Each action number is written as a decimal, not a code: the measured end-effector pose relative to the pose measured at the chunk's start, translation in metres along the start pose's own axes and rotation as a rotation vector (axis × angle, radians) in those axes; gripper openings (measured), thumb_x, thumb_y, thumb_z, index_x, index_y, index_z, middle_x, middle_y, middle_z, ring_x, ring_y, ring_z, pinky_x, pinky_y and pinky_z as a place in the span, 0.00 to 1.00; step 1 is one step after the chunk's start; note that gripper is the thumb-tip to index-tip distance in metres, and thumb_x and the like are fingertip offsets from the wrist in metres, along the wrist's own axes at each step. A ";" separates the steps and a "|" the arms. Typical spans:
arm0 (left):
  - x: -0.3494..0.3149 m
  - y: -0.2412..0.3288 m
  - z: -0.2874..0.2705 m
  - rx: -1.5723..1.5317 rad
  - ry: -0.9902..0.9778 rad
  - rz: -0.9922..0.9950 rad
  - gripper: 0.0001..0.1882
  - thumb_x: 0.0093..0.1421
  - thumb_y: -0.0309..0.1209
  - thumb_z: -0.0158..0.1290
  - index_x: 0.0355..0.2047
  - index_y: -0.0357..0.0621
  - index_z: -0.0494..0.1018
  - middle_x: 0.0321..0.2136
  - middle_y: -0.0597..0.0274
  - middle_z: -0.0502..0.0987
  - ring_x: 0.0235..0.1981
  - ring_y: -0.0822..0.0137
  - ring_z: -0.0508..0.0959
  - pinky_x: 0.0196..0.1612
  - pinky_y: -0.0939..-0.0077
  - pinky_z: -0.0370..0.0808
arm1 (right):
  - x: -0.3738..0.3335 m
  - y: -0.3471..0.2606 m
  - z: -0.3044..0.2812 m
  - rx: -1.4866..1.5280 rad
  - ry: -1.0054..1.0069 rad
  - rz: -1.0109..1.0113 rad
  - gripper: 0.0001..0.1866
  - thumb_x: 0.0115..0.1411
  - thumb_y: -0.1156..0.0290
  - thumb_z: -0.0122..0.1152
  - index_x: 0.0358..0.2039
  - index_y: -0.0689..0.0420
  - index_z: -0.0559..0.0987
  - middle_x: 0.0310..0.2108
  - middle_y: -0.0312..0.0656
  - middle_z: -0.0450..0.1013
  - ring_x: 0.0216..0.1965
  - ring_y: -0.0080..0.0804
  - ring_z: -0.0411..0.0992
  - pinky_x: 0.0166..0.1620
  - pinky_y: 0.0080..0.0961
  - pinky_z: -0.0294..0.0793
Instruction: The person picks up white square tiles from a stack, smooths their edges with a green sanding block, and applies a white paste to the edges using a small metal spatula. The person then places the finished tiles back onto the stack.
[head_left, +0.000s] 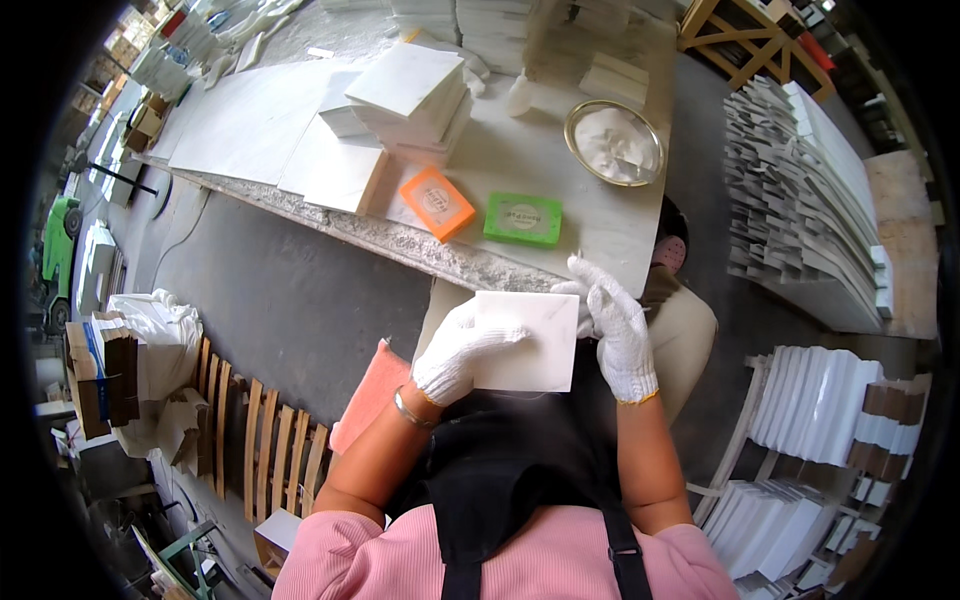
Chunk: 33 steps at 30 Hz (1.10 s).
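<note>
In my left hand (pixel 465 350), which wears a white knitted glove, is a square white tile (pixel 540 345), its thumb lying across the face and its other fingers hidden behind. My right hand (pixel 615 325), gloved the same way, is at the tile's right edge with its fingers apart and pointing up. Whether its fingertips touch the tile I cannot tell. Beyond the tile, an orange rectangular block (pixel 437 204) and a green one (pixel 522 218) lie on the stone-topped table (pixel 590 235). A gold-rimmed bowl (pixel 575 150) with crumpled white material stands farther right.
Stacked white tiles (pixel 405 80) rise on the table's far side. The table's near edge (pixel 470 265) is rough stone. To my right are racked slabs (pixel 795 210) and tile stacks (pixel 815 400). A wooden pallet (pixel 265 440) and a pink cushion (pixel 370 398) are at the left.
</note>
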<state>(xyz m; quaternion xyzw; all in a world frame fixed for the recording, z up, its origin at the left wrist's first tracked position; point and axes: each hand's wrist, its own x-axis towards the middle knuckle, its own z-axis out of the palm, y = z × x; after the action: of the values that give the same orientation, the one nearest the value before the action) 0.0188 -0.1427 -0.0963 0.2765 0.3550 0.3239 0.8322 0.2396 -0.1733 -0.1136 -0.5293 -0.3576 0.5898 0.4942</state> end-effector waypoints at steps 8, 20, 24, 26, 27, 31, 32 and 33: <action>0.002 -0.010 -0.009 -0.027 0.049 0.043 0.22 0.58 0.29 0.61 0.52 0.33 0.73 0.43 0.58 0.80 0.40 0.70 0.80 0.45 0.75 0.78 | -0.040 0.002 0.015 -0.114 -0.077 0.113 0.31 0.63 0.57 0.61 0.61 0.64 0.71 0.42 0.34 0.77 0.37 0.17 0.72 0.36 0.14 0.69; 0.017 -0.034 -0.026 -0.191 0.068 0.020 0.23 0.67 0.39 0.53 0.55 0.34 0.69 0.45 0.58 0.77 0.43 0.66 0.80 0.45 0.71 0.80 | -0.046 0.019 -0.006 0.279 -0.079 0.143 0.23 0.71 0.59 0.50 0.54 0.66 0.75 0.39 0.40 0.79 0.32 0.23 0.77 0.29 0.15 0.72; 0.024 -0.033 -0.024 -0.401 0.048 -0.039 0.28 0.71 0.45 0.47 0.63 0.41 0.58 0.53 0.51 0.72 0.52 0.58 0.78 0.53 0.61 0.79 | -0.042 0.037 -0.009 0.220 -0.100 0.183 0.21 0.72 0.57 0.49 0.48 0.64 0.77 0.34 0.40 0.79 0.27 0.23 0.75 0.27 0.16 0.71; 0.027 -0.036 -0.032 -0.430 0.057 0.011 0.32 0.71 0.49 0.46 0.66 0.45 0.51 0.54 0.48 0.70 0.54 0.54 0.77 0.52 0.56 0.80 | -0.039 0.035 -0.006 0.142 -0.157 0.176 0.24 0.71 0.54 0.50 0.50 0.65 0.76 0.33 0.42 0.79 0.27 0.25 0.75 0.25 0.17 0.70; 0.029 -0.039 -0.035 -0.447 0.060 0.034 0.34 0.70 0.51 0.45 0.67 0.47 0.48 0.55 0.47 0.70 0.54 0.52 0.77 0.51 0.53 0.81 | -0.038 0.033 -0.003 0.102 -0.186 0.172 0.26 0.70 0.53 0.51 0.51 0.66 0.76 0.32 0.42 0.79 0.26 0.26 0.75 0.24 0.17 0.70; 0.026 -0.036 -0.035 -0.484 -0.022 -0.066 0.43 0.67 0.64 0.39 0.66 0.39 0.53 0.57 0.44 0.70 0.57 0.51 0.75 0.56 0.57 0.76 | -0.038 0.015 0.011 0.034 -0.100 0.176 0.21 0.67 0.60 0.55 0.48 0.68 0.76 0.30 0.42 0.78 0.25 0.24 0.75 0.24 0.14 0.69; 0.027 -0.037 -0.037 -0.493 -0.063 -0.077 0.45 0.67 0.66 0.37 0.66 0.36 0.54 0.58 0.44 0.69 0.58 0.52 0.74 0.58 0.58 0.75 | -0.038 0.011 0.013 0.036 -0.086 0.166 0.20 0.66 0.62 0.55 0.46 0.68 0.76 0.30 0.42 0.78 0.26 0.23 0.75 0.25 0.13 0.69; 0.026 -0.037 -0.038 -0.500 -0.103 -0.087 0.47 0.66 0.67 0.35 0.66 0.34 0.55 0.59 0.44 0.69 0.59 0.52 0.74 0.59 0.59 0.73 | -0.038 0.011 0.013 0.030 -0.086 0.162 0.18 0.66 0.63 0.55 0.46 0.67 0.77 0.29 0.41 0.78 0.26 0.22 0.75 0.26 0.14 0.68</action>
<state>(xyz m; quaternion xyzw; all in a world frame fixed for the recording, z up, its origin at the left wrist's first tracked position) 0.0158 -0.1385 -0.1552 0.0627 0.2324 0.3511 0.9049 0.2225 -0.2108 -0.1114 -0.5233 -0.3256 0.6551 0.4370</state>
